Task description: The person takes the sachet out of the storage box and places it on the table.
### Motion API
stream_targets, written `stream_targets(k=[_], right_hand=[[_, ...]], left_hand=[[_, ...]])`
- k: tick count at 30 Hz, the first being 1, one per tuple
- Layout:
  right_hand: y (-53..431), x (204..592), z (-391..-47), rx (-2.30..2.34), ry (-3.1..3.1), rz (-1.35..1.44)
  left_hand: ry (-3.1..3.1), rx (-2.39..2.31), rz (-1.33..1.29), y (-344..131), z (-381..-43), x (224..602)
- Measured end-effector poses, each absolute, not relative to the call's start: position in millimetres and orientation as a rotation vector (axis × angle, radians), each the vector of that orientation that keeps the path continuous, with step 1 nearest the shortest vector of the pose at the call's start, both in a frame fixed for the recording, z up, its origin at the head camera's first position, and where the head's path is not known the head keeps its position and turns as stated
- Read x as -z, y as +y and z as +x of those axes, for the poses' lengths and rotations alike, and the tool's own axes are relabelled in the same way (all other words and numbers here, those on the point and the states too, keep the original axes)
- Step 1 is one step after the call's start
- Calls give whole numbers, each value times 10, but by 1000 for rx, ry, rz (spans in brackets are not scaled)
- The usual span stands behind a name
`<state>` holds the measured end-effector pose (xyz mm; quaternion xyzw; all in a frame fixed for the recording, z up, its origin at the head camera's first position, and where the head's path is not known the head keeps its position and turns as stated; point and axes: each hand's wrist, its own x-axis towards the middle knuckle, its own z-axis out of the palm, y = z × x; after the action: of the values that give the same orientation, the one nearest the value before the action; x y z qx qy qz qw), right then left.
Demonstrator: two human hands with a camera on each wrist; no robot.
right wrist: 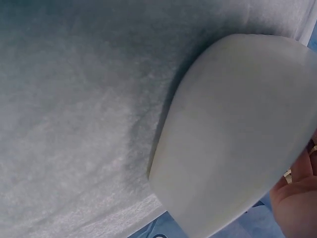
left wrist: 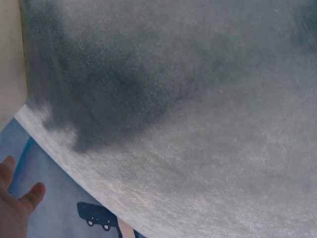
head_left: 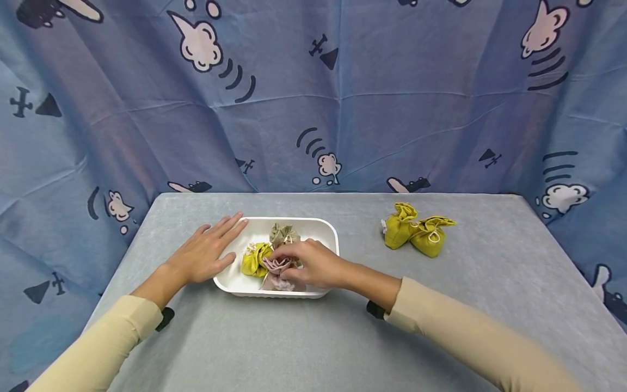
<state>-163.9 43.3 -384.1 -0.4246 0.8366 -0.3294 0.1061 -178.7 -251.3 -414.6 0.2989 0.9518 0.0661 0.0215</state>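
Note:
A white tray (head_left: 320,234) holds a yellow-green drawstring pouch (head_left: 254,261), a grey-beige pouch (head_left: 283,234) and a pink pouch (head_left: 274,284). My right hand (head_left: 315,264) reaches in from the right and pinches the gathered top of the pink pouch between thumb and fingers. Fingers spread, my left hand (head_left: 206,253) rests at the tray's left rim. In the right wrist view the tray's outer wall (right wrist: 233,129) fills the middle, and part of the right hand (right wrist: 299,208) shows behind it. Only some fingers of the left hand (left wrist: 17,210) appear in the left wrist view.
Two more yellow-green pouches, one upright (head_left: 399,228) and one leaning beside it (head_left: 430,239), stand on the grey cloth-covered table (head_left: 343,348) right of the tray. A blue patterned curtain (head_left: 274,120) hangs behind the table's far edge.

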Motion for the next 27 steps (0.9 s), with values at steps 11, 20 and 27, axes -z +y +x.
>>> stream_targets(k=[11, 20, 27], right_hand=[[415, 3844, -1614, 934, 2530, -1267], [449, 3824, -1617, 1050, 2520, -1296], [477, 3784, -1589, 1101, 2514, -1314]], left_hand=[[2954, -203, 931, -2512, -1784, 4147], [2957, -210, 931, -2508, -1789, 4151], [2959, -204, 938, -2508, -1790, 4151]])
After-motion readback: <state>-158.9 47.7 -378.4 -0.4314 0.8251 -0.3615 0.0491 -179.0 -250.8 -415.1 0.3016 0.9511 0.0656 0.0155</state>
